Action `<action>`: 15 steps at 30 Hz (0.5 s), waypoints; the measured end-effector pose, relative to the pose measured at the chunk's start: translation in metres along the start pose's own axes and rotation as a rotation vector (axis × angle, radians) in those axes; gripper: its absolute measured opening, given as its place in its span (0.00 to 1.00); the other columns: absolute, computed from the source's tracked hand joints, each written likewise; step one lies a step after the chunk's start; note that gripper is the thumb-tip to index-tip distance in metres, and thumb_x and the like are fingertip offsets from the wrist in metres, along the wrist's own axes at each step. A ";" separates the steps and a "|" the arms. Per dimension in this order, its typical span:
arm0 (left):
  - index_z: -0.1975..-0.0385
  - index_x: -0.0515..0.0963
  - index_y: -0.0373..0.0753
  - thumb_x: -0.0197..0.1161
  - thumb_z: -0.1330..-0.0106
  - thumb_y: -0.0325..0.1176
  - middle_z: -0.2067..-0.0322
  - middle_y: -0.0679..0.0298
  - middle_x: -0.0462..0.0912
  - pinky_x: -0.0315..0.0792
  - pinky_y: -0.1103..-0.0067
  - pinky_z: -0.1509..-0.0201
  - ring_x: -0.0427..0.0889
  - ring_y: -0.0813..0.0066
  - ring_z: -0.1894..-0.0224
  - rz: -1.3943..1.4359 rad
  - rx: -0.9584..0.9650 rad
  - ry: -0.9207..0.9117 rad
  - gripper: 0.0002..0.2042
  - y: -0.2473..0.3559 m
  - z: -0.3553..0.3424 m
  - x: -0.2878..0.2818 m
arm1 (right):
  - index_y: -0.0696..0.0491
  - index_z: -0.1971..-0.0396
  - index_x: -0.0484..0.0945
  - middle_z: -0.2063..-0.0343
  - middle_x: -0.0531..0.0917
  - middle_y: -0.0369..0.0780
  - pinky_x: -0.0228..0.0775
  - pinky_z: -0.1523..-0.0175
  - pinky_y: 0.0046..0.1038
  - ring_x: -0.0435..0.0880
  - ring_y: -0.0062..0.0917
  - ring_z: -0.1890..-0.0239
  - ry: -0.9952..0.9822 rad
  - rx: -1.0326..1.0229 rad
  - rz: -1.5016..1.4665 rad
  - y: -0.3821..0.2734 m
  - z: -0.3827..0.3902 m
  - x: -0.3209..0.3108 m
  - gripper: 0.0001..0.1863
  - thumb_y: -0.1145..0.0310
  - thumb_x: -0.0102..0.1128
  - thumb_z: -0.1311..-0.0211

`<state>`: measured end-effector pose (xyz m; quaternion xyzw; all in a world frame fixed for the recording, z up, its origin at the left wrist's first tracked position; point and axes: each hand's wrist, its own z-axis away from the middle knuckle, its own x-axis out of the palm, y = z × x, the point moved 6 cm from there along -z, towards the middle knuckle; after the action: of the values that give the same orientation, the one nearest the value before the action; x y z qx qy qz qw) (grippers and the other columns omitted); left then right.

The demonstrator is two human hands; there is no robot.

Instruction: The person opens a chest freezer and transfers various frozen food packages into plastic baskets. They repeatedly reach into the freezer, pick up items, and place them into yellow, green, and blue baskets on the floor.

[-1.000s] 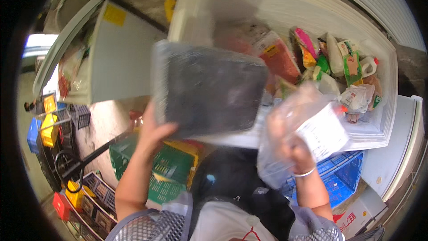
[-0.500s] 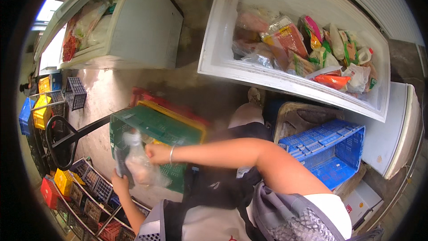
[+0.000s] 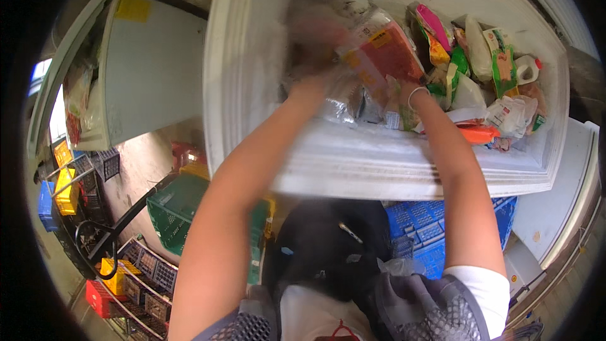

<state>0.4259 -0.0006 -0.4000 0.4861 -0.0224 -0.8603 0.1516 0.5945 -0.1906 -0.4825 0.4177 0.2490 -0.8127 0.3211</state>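
Note:
An open white chest freezer [image 3: 379,173] holds bagged frozen food, including a flat red pack [image 3: 394,53], a pink-and-yellow packet [image 3: 432,25], an orange bag [image 3: 476,136] and a white handled jug [image 3: 526,69]. My left hand [image 3: 307,91] reaches into the freezer's left part among clear, frosted bags [image 3: 343,104]; its fingers are blurred and hidden. My right hand [image 3: 410,91], with a bracelet at the wrist, is down at the lower edge of the red pack beside a small bag; what its fingers hold, if anything, is hidden.
A second open freezer [image 3: 151,72] stands at left. A green crate [image 3: 177,208] and a black handle [image 3: 113,230] are below it, near carts of yellow, red and dark crates [image 3: 123,278]. A blue crate [image 3: 416,221] and another white appliance [image 3: 549,202] are at right.
The dark slab and clear bag that my hands carried down at the green crate have left my hands. Both arms have swung up into the freezer, which now fills more of the view.

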 end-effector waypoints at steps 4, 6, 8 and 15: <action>0.47 0.61 0.39 0.46 0.40 0.32 0.49 0.49 0.66 0.68 0.63 0.53 0.73 0.55 0.53 -0.316 -0.028 0.023 0.19 -0.023 -0.057 0.068 | 0.52 0.56 0.71 0.55 0.74 0.47 0.68 0.53 0.35 0.76 0.39 0.56 -0.137 -0.033 -0.007 0.021 -0.013 0.033 0.19 0.62 0.52 0.49; 0.48 0.62 0.38 0.46 0.41 0.32 0.51 0.50 0.68 0.68 0.64 0.54 0.73 0.56 0.54 -0.333 -0.004 0.013 0.19 -0.036 -0.067 0.086 | 0.50 0.60 0.75 0.51 0.72 0.44 0.70 0.55 0.36 0.76 0.38 0.56 -0.119 -0.103 0.078 0.021 -0.015 0.033 0.15 0.62 0.51 0.48; 0.49 0.64 0.38 0.47 0.41 0.33 0.53 0.51 0.70 0.69 0.65 0.56 0.74 0.56 0.55 -0.290 0.002 -0.058 0.19 -0.042 -0.071 0.087 | 0.49 0.63 0.75 0.59 0.75 0.43 0.70 0.59 0.35 0.78 0.38 0.61 -0.123 -0.210 0.169 0.018 -0.008 0.029 0.12 0.66 0.50 0.49; 0.61 0.73 0.37 0.49 0.47 0.29 0.63 0.53 0.77 0.72 0.67 0.60 0.78 0.56 0.63 -0.005 -0.148 -0.046 0.13 -0.012 -0.050 -0.031 | 0.51 0.73 0.74 0.74 0.76 0.42 0.69 0.71 0.31 0.77 0.33 0.75 0.369 -0.416 0.096 0.005 0.080 -0.065 0.07 0.72 0.50 0.55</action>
<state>0.4800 0.0245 -0.4028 0.4539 0.0391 -0.8709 0.1843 0.5859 -0.2278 -0.3861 0.4950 0.4448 -0.6380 0.3873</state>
